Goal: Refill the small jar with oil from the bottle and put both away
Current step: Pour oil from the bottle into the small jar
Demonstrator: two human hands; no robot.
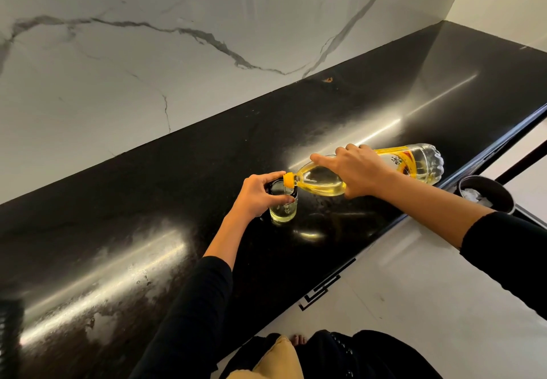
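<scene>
Pouring is under way. Left hand grips the small jar, upright on the surface, roughly a third full. At its 3 o'clock, right hand clasps the tilted bottle, spout over the rim. Topping up and storage remain.

One head cam, looking down over the counter

It's worn on the person's head, aimed forward and down at the black countertop from close above, tilted so the counter runs diagonally, marble wall up top, floor lower right; only the one view, so nothing's shared.
</scene>
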